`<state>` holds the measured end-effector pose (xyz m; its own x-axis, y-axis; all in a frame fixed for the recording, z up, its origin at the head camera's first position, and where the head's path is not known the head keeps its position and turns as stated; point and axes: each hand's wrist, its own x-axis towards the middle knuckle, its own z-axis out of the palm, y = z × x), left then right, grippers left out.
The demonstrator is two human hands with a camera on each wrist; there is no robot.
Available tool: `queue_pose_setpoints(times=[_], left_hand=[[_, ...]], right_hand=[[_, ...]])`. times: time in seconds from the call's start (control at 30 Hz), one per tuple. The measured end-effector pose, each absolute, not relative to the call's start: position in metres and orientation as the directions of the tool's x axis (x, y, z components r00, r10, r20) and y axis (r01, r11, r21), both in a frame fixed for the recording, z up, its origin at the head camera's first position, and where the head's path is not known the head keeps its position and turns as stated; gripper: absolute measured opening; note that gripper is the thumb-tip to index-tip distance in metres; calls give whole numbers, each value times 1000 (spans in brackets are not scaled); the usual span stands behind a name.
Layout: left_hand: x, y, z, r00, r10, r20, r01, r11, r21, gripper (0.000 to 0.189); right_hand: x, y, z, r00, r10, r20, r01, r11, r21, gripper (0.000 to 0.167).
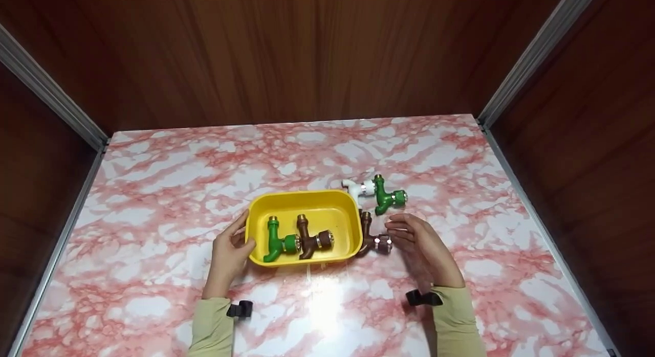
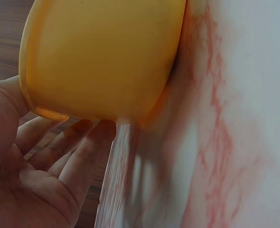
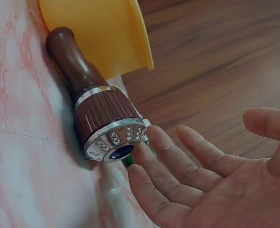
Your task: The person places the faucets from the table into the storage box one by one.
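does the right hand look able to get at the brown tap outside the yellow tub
Probably yes: the empty right hand is close to the brown tap with nothing visible between; the yellow tub is beyond the tap.

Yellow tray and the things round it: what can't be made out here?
Head view: the left side of the brown tap outside the yellow tray, hidden by the tray's wall.
Head view: fingertips of the left hand, behind the tray's left end.
Left wrist view: the tray's contents, hidden by its outer wall.
Right wrist view: most of a green item, behind the brown tap and the right hand's fingers.
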<state>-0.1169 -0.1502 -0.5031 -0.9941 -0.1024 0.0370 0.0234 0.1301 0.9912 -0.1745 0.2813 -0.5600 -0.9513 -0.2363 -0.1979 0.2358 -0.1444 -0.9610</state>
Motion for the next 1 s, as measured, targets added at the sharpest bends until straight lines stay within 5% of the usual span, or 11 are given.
queue_pose_setpoints(times=[1.0], left_hand=[[-126,-156,-534,-991,-115,65,52,113,992,65]], right_hand=[[-162,270,-552,-952,-176,-250,273,-122,-954,54]])
